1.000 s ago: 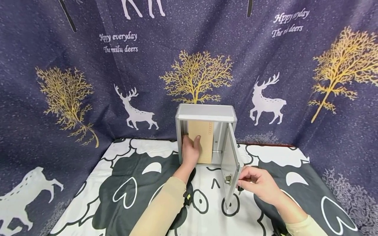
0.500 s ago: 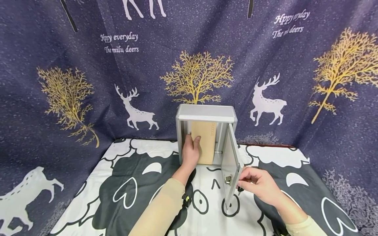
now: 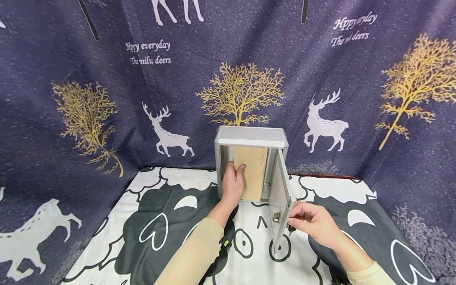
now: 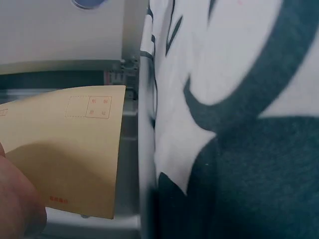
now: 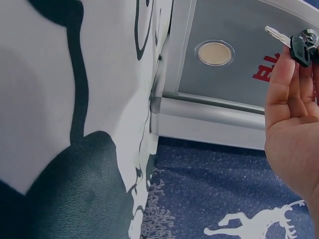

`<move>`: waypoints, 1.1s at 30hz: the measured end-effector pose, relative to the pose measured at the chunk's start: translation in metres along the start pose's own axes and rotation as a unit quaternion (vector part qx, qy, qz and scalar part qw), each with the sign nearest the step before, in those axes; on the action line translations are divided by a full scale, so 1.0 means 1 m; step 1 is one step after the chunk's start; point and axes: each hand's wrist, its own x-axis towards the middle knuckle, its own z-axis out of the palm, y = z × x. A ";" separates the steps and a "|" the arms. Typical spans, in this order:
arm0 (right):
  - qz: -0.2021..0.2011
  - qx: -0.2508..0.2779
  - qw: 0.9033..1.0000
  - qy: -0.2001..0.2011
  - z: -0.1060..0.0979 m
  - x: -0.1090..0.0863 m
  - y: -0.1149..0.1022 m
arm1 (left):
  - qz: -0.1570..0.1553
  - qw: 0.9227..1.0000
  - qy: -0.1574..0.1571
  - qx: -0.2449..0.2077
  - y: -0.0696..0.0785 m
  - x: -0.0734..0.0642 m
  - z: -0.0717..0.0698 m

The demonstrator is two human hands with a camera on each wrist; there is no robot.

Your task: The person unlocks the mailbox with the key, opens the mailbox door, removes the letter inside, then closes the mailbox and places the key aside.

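Note:
A grey metal mailbox (image 3: pixel 251 135) stands upright with its door (image 3: pixel 279 198) swung out toward the front right. My left hand (image 3: pixel 232 186) holds a brown kraft envelope (image 3: pixel 253 174) by its left edge, thumb in front, at the box's opening. The other fingers are mostly hidden behind the paper. In the left wrist view, the envelope (image 4: pixel 75 154) bends slightly. Outside the door, my right hand (image 3: pixel 315 221) pinches at the lock, where black-headed keys (image 5: pixel 300 50) hang. One key's blade points away from the lock; the exact grip is partly cut off in the right wrist view.
A black-and-white patterned cloth (image 3: pixel 246 265) covers the table. Close behind the box hangs a dark blue curtain (image 3: pixel 199 79) with deer and trees. A lock latch (image 3: pixel 276 216) sticks out on the door's inner face.
The envelope has shifted right and slightly forward, its lower end now reaching the box's front lip. My left hand has moved with it. The right hand and door hold still; the view shifts a little.

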 end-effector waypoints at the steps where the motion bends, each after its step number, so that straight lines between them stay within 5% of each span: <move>1: 0.002 -0.001 1.000 0.000 0.000 0.000 0.000 | 0.004 1.000 0.001 -0.005 -0.001 0.000 0.001; 9: 0.007 0.009 1.000 -0.004 -0.001 -0.002 0.004 | -0.010 1.000 -0.011 -0.021 -0.005 -0.007 -0.001; 17: -0.002 0.016 1.000 -0.007 0.001 -0.001 -0.001 | -0.031 0.997 -0.051 -0.051 0.026 -0.018 -0.034; 23: -0.008 0.025 1.000 -0.011 0.000 -0.002 0.000 | -0.067 0.993 -0.067 -0.076 0.029 -0.023 -0.051; 33: 0.014 0.015 1.000 -0.007 0.002 -0.001 0.000 | -0.068 0.994 -0.063 -0.063 0.026 -0.031 -0.075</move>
